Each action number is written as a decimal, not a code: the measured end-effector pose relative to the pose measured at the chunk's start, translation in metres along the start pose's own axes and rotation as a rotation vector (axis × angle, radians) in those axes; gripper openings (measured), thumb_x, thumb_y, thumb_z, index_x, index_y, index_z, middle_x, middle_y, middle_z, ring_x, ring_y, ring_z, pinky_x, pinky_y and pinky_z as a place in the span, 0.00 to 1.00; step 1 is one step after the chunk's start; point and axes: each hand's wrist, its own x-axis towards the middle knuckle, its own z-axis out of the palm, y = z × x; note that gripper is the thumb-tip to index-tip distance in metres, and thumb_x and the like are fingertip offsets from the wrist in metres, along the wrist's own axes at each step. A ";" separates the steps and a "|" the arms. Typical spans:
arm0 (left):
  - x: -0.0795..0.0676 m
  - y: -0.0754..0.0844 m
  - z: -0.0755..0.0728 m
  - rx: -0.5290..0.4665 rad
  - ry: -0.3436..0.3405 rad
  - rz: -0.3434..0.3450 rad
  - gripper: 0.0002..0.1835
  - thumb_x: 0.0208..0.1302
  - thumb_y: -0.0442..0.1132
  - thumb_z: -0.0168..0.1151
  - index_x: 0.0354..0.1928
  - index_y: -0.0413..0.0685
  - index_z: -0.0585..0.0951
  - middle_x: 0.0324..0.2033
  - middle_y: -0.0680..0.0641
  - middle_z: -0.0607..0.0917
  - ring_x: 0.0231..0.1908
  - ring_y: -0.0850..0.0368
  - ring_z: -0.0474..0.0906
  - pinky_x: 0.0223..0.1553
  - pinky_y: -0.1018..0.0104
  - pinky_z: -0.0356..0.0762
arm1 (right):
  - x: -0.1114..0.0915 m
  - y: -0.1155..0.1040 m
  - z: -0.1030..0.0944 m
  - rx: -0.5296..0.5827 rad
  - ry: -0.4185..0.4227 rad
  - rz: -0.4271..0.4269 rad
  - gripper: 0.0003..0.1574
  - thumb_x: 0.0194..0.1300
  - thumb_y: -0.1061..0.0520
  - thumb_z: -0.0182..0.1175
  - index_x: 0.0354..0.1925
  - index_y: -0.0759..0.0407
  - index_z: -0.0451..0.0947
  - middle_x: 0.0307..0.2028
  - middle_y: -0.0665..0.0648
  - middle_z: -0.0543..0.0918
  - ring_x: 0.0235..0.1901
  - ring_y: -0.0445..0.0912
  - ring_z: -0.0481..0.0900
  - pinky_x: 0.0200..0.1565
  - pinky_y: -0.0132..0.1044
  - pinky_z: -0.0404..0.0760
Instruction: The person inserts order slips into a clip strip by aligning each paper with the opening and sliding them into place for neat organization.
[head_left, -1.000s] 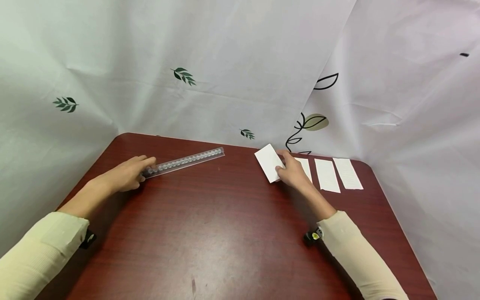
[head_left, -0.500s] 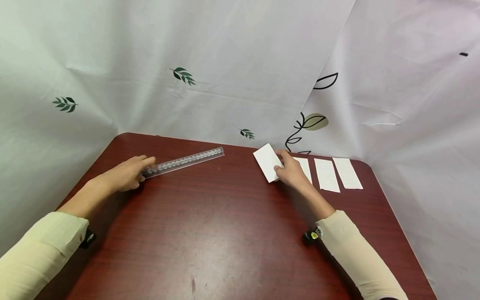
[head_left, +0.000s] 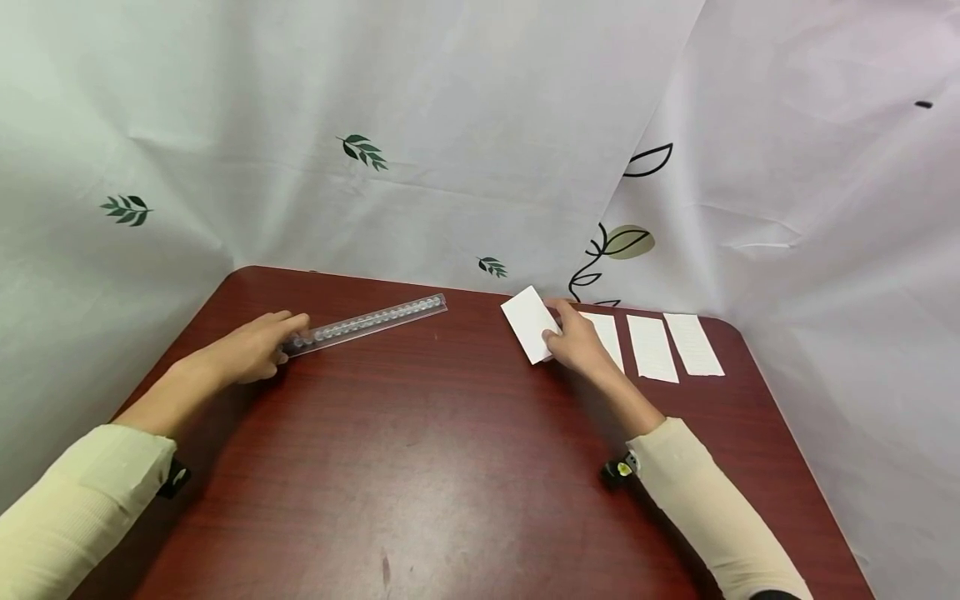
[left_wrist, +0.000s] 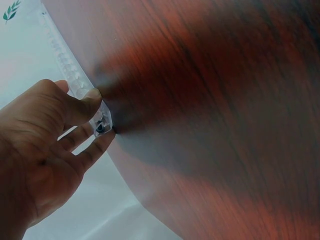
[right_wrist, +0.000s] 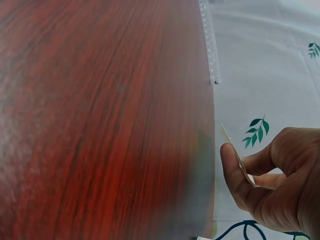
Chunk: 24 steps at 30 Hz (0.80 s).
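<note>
My left hand (head_left: 251, 348) pinches the near end of a long, narrow clear plastic strip (head_left: 375, 322) with a row of rounded clear shapes along it. In the left wrist view, thumb and fingers sit on either side of the strip's end (left_wrist: 102, 122), where something small and dark shows inside. Between thumb and fingers, my right hand (head_left: 583, 343) holds a white paper card (head_left: 527, 323), tilted above the far edge of the table. Seen edge-on in the right wrist view, the card (right_wrist: 240, 162) is a thin line.
Right of my right hand, several white paper slips lie in a row: one partly covered slip (head_left: 606, 333), a middle slip (head_left: 652, 350) and an outer slip (head_left: 694, 346). The reddish-brown table (head_left: 420, 467) is bordered by white leaf-printed sheeting (head_left: 300, 167).
My right hand and the card have shifted very slightly left. The left hand keeps its grip on the strip, which stays in place.
</note>
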 end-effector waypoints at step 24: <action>0.001 0.001 0.000 -0.001 -0.009 -0.017 0.24 0.63 0.19 0.68 0.55 0.48 0.77 0.51 0.42 0.85 0.46 0.49 0.77 0.45 0.51 0.74 | 0.013 0.006 0.011 0.019 -0.013 0.009 0.43 0.73 0.55 0.65 0.83 0.45 0.70 0.59 0.63 0.92 0.58 0.54 0.89 0.62 0.54 0.83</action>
